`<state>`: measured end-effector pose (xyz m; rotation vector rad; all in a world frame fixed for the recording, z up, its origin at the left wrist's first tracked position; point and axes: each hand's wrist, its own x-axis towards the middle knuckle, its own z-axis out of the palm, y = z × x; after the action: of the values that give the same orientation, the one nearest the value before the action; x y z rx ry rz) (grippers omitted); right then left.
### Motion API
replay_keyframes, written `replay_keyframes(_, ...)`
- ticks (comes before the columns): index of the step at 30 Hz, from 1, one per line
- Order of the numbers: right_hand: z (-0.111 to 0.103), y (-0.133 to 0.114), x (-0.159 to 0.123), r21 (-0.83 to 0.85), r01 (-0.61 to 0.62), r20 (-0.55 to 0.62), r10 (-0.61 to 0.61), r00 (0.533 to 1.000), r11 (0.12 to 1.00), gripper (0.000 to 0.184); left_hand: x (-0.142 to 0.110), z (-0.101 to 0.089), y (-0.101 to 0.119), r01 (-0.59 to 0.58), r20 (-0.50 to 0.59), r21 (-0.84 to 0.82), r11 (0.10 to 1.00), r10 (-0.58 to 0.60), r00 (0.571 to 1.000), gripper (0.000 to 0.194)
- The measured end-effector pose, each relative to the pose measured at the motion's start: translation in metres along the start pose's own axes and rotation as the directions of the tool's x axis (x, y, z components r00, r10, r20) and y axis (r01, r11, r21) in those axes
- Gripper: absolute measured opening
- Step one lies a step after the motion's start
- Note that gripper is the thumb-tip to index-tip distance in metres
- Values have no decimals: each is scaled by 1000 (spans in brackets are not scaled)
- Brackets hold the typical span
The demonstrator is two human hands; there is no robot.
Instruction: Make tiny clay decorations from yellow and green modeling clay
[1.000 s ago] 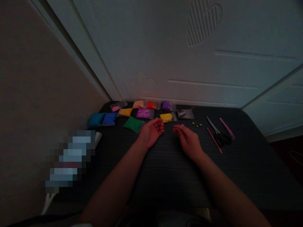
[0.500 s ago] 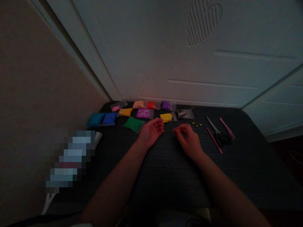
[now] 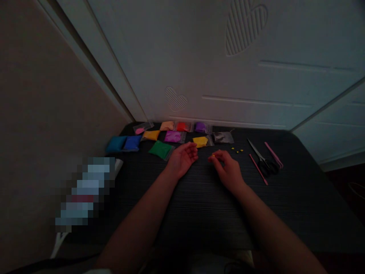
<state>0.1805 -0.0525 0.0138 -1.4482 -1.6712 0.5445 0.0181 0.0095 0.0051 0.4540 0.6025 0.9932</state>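
Observation:
My right hand (image 3: 227, 169) pinches a tiny yellow piece of clay (image 3: 213, 155) between thumb and fingertips, just above the dark table. Palm turned up and inward, my left hand (image 3: 183, 161) rests with loosely curled fingers and nothing visible in it. Behind my left fingertips lies a bag of yellow clay (image 3: 200, 142), and a bag of green clay (image 3: 160, 150) is beside that wrist. Several small yellow bits (image 3: 237, 152) lie on the table to the right of my right hand.
Further bags of coloured clay, including blue (image 3: 132, 143) and purple (image 3: 200, 127), line the back of the table (image 3: 205, 213). Scissors (image 3: 262, 160), a pink stick tool (image 3: 258, 169) and pink tweezers (image 3: 273, 155) lie at the right. A blurred-out white object (image 3: 88, 190) stands at the left.
The fingers of my right hand have shifted slightly around the yellow piece, which shows a little more. My left hand has stayed almost still.

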Motion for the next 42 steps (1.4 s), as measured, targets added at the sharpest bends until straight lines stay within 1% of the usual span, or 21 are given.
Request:
replay_keyframes(6,-1,0,0,-15,22,10,-22,1000,1000,14,0,0,-1,-4,6,0,1000,4,1000,17)
replay_keyframes(14,0,2,1,-40,62,-4,-62,998,997,10,-1,1,1,3,-3,0,1000,-3,1000,17)
replay_keyframes(18,-1,1,2,-47,88,14,-87,996,995,8,-1,1,0,4,-5,0,1000,-4,1000,17)
replay_keyframes(26,-2,0,0,-53,126,20,-125,992,991,18,-1,1,1,2,-1,3,1000,-2,1000,17)
replay_keyframes(33,-1,0,1,-57,162,29,-160,987,985,20,-1,1,0,4,0,1,1000,-4,1000,16)
replay_keyframes(39,-1,2,2,-59,163,30,-162,986,985,27,-1,1,0,5,-4,1,1000,-5,1000,16)
replay_keyframes(42,-1,2,2,-65,151,32,-149,988,986,27,-1,1,0,2,0,1,1000,-2,1000,17)
